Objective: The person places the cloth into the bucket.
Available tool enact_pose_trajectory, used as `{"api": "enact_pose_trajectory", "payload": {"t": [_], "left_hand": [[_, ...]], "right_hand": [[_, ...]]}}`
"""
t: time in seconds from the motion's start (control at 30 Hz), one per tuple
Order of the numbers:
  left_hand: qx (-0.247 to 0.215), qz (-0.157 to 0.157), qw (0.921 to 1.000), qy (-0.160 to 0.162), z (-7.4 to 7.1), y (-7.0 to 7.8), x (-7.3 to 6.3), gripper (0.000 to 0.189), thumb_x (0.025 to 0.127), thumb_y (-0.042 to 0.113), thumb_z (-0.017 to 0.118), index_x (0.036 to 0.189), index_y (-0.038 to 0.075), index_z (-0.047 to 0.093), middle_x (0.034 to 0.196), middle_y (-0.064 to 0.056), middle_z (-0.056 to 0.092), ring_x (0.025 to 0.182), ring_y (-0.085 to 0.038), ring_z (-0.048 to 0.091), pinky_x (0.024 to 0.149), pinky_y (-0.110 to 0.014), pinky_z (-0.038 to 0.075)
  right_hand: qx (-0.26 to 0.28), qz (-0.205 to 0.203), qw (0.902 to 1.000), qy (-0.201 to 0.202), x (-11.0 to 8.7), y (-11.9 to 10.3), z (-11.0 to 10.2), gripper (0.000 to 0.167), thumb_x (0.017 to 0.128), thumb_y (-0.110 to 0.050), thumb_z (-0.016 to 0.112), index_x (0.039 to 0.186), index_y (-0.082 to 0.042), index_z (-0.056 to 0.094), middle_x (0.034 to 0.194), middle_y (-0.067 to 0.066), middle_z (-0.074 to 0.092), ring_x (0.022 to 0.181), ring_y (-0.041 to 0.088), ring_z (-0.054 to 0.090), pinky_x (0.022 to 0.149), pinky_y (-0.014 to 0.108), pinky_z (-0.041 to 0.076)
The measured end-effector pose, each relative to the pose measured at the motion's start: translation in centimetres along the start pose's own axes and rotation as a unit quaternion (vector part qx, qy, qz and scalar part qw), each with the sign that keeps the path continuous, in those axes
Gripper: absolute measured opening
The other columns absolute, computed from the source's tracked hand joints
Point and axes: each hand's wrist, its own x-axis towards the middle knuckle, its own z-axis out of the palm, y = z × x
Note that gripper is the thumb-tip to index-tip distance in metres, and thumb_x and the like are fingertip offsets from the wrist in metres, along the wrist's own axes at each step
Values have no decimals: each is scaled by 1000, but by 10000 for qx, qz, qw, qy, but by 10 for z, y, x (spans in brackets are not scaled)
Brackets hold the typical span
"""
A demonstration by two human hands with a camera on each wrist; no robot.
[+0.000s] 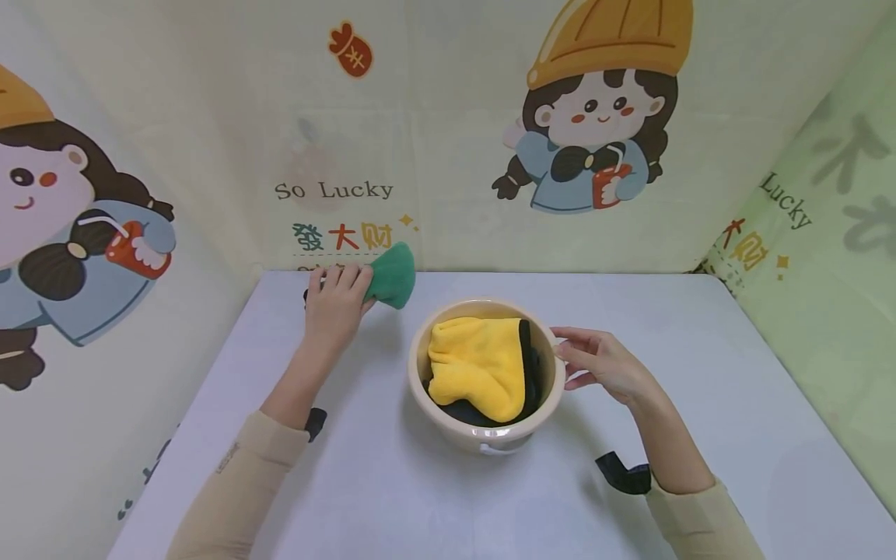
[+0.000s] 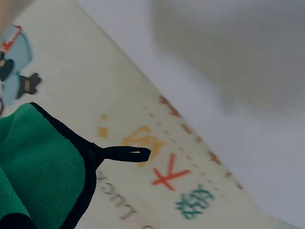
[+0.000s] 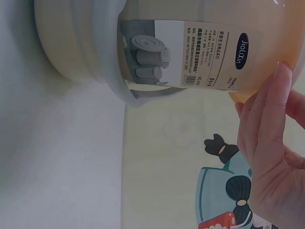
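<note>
My left hand (image 1: 334, 311) grips a green towel (image 1: 393, 276) at the far left of the table. In the left wrist view this towel (image 2: 47, 167) shows black edging and a hanging loop (image 2: 127, 153). A cream bucket (image 1: 448, 435) stands upright at the middle of the table. Inside it lies a folded yellow towel (image 1: 476, 365) with a black border, on top of dark cloth. My right hand (image 1: 605, 364) touches the bucket's right rim with fairly straight fingers. The right wrist view shows fingertips (image 3: 282, 74) against the bucket's outer side, near a printed label (image 3: 190, 55).
The white table (image 1: 700, 373) holds the bucket. A pale handle (image 3: 138, 98) hangs at the bucket's side. Cartoon-printed cloth (image 1: 462, 155) backs the far edge, with more on both sides. Black straps (image 1: 625, 474) stick out at the wrists.
</note>
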Motion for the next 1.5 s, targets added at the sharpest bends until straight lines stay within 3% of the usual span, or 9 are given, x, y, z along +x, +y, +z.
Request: {"api": "enact_pose_trajectory", "payload": {"t": [0.2,0.37,0.57,0.67,0.9,1.07,1.33,1.5], "left_hand": [[-83,624,9970,458,-23,36,16,43,72,27,75,103,8,53,96,-9,56,89,-29,49,83,-44,37],[-235,1273,9867,981,-36,65,21,41,70,28,76,99,9,54,90,-6,54,81,-26,49,79,-41,39],[-347,1912,9764,948,-43,91,19,39,72,31,76,98,13,55,89,-2,53,80,-21,48,77,-37,38],[-443,2208,9718,691,-44,102,16,34,77,33,72,100,15,55,90,1,53,83,-19,48,79,-35,39],[-790,2734,9585,-170,-41,119,9,38,77,42,68,105,19,55,96,3,55,87,-17,49,84,-34,38],[-998,2945,9447,-1044,-41,127,8,38,81,43,63,110,21,53,103,4,54,92,-16,48,88,-34,38],[-800,3273,9069,-2529,-37,136,15,35,88,46,54,117,27,51,109,8,54,100,-14,47,93,-34,35],[-791,3267,8854,-3209,-28,141,17,42,91,46,48,129,30,48,119,6,53,108,-14,46,96,-34,34]], "right_hand": [[83,-6,10000,-45,0,1,1,56,90,-17,57,134,10,35,90,7,63,69,16,63,62,33,55],[93,15,9999,-45,0,1,1,56,90,-18,57,134,10,35,91,8,63,69,16,63,62,33,55],[118,15,9999,-68,0,2,0,56,91,-18,57,134,10,34,92,8,63,70,16,63,62,33,55],[159,-13,9998,-100,1,3,0,55,91,-16,56,134,10,34,91,5,63,69,15,63,62,33,55],[126,-96,9997,-187,1,3,0,54,92,-17,55,134,11,34,88,0,64,69,13,63,61,32,55],[185,-218,9993,-243,1,3,-1,54,92,-15,54,134,11,34,88,0,64,68,13,63,61,31,55],[208,-227,9992,-257,0,2,-1,54,92,-15,54,134,12,33,88,1,63,68,13,63,61,31,55],[136,-149,9996,-220,-1,1,-1,55,92,-16,55,134,11,33,89,2,64,69,14,63,62,32,55]]}}
